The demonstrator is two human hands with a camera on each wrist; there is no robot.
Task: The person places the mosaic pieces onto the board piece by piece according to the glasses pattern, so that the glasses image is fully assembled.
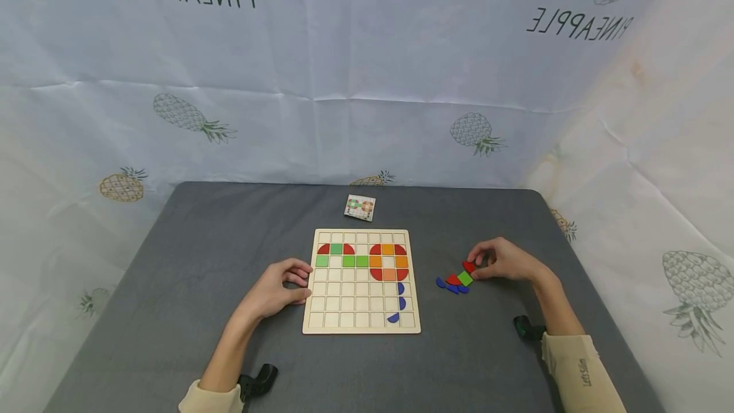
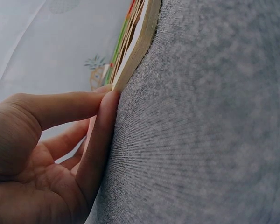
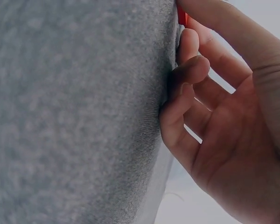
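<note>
A square wooden grid board (image 1: 353,304) lies on the grey table, with red, green and orange pieces in its upper rows and several blue half-round pieces (image 1: 402,303) down its right side. My left hand (image 1: 278,287) holds the board's left edge; thumb and a finger meet at the rim (image 2: 133,58) in the left wrist view. To the right of the board, my right hand (image 1: 504,261) pinches a red curved piece (image 1: 469,267) between thumb and forefinger. In the right wrist view this red piece (image 3: 182,17) is mostly hidden. Beside it lie a green square (image 1: 465,278), another red piece (image 1: 453,280) and several blue pieces (image 1: 441,282).
Behind the board lies a small card (image 1: 360,207) printed with a coloured grid pattern. A pineapple-print cloth (image 1: 355,69) hangs at the back and sides of the table (image 1: 241,222). Each wrist wears a black camera mount (image 1: 259,382).
</note>
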